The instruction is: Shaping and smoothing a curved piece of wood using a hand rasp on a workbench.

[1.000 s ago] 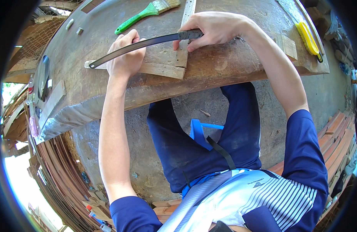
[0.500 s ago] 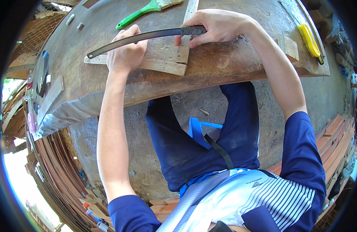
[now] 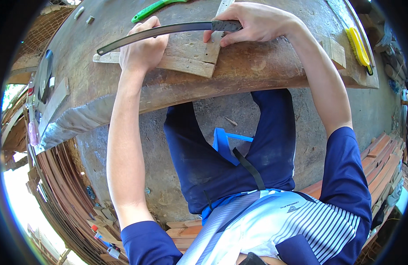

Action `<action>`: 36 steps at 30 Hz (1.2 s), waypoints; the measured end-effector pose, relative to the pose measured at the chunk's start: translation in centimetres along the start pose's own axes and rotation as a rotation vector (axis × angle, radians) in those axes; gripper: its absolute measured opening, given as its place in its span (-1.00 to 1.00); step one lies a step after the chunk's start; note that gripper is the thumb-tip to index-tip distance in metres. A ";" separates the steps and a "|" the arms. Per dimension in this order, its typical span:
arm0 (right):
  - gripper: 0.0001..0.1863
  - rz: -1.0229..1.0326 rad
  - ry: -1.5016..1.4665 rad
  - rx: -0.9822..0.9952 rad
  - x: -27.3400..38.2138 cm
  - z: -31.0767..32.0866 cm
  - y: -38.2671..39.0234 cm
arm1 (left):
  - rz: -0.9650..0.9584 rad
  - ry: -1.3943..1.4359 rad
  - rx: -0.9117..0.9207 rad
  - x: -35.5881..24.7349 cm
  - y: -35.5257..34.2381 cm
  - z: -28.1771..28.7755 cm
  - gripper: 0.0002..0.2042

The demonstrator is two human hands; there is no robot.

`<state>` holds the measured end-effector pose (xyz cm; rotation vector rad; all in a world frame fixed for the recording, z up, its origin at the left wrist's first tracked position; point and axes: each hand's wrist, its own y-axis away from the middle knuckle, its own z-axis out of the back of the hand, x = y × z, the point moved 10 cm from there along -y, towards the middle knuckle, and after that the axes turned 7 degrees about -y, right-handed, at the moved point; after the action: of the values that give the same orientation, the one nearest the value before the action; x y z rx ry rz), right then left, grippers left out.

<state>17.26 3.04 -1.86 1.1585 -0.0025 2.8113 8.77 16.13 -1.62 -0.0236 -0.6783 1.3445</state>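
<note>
My right hand [image 3: 252,22] is closed around the thick dark end of a long, thin bar-shaped hand tool [image 3: 168,30], whose kind I cannot make out. Its slim part stretches leftward, bowed in this view, to a narrow tip with a small hole, and passes over my left hand [image 3: 144,47]. That hand is curled on a weathered wooden strip [image 3: 186,65] at the bench's near side, its fingertips mostly hidden. A second wooden strip [image 3: 207,49] meets the first at an angle and runs away beneath my right fingers.
On the wooden bench [image 3: 257,66] lie a green-handled brush [image 3: 153,9], a yellow brush [image 3: 357,46], a wooden block [image 3: 334,52] and a dark strap-like item [image 3: 45,75]. Long wooden slats [image 3: 64,190] are stacked at lower left, with more planks [image 3: 383,154] at right.
The view has shifted slightly, so bench items sit higher in the picture and the green brush's bristles leave it. Both hands keep their holds; the tool has moved a little to the right.
</note>
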 end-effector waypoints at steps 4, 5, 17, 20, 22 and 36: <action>-0.63 0.116 0.041 -0.066 0.4 0.2 0.3 | 0.272 0.230 0.089 2.2 0.0 -1.4 -0.86; -0.64 0.055 0.021 -0.059 -0.1 0.0 0.4 | 0.442 0.358 0.129 3.4 0.5 -2.2 -0.84; -0.65 -0.100 -0.047 -0.048 0.6 -0.3 1.9 | 0.600 0.471 0.218 3.8 0.9 -1.9 -0.74; -0.65 -0.053 -0.036 -0.072 0.6 -0.3 2.4 | 0.646 0.491 0.299 3.3 0.6 -1.5 -0.72; -0.64 -0.014 -0.028 -0.084 1.7 -0.4 2.4 | 0.659 0.488 0.342 3.6 0.8 -1.5 -0.71; -0.64 -0.418 -0.418 -0.709 5.9 -9.5 18.1 | 0.652 0.461 0.311 3.8 0.5 -1.3 -0.68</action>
<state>4.69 -14.06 -3.81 1.3131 -0.6440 1.9048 9.18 20.20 -1.23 -0.3168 -0.0513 1.9723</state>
